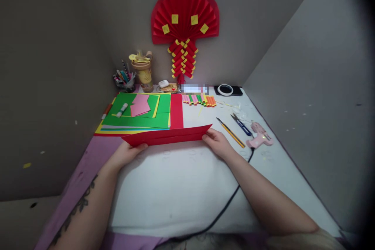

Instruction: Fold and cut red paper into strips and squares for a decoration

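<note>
A long strip of red paper [166,136] with a lengthwise crease is stretched between my two hands, above the white work surface [164,187]. My left hand [125,154] grips its left end, thumb on the near side. At the right end, my right hand [217,142] pinches the paper, with the other fingers behind it. To the right of that hand lie a yellow craft knife [231,133], blue-handled thread snips [241,125] and a pink glue gun [259,136].
Stacked coloured paper [140,121] lies at the back left, with a glue stick [122,110] on it. Small paper rolls [199,100] and a tape roll [225,90] sit at the back. A black cable [225,207] crosses the right side. A red paper fan [185,11] hangs on the wall.
</note>
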`<state>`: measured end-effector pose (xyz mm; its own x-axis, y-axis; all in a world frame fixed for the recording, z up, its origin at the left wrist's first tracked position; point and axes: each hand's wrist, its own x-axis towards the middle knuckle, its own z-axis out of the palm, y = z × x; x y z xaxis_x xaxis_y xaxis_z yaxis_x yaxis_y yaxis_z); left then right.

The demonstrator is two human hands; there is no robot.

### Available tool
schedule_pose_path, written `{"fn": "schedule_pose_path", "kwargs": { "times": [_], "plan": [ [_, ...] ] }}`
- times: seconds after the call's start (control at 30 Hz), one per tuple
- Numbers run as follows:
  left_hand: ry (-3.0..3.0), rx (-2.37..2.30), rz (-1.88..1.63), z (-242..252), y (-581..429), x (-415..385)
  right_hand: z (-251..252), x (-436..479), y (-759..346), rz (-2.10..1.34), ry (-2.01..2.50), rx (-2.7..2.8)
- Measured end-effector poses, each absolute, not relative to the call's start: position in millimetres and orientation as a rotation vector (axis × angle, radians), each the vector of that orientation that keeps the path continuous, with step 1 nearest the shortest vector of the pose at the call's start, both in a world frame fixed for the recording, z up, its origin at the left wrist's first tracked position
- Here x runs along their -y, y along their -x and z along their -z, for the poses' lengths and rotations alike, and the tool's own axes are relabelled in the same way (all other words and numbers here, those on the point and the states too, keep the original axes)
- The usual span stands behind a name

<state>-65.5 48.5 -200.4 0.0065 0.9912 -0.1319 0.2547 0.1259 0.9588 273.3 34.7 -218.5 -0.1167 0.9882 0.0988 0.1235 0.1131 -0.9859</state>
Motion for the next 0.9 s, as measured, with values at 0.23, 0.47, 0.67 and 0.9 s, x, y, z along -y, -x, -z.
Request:
{"fn": "schedule_pose_path", "kwargs": {
  "times": [0.23,0.47,0.67,0.9],
  "plan": [
    [-1.287,-1.357,-0.972,203.8,66.7,-49.7,218.5,-33.4,-271.7,-0.946,1.293,1.403],
    [-1.259,-1.308,-0.975,200.7,70.9,-49.3,230.0,-35.4,-274.6,-0.873,1.401,1.451],
    [-1.241,-1.291,-1.008,198.2,71.5,-48.2,228.2,-36.1,-275.3,-0.763,1.434,1.554],
    [-1.441,-1.309,-0.903,190.8,73.2,-45.8,228.7,-34.2,-277.0,-0.733,1.457,1.604]
  ]
}}
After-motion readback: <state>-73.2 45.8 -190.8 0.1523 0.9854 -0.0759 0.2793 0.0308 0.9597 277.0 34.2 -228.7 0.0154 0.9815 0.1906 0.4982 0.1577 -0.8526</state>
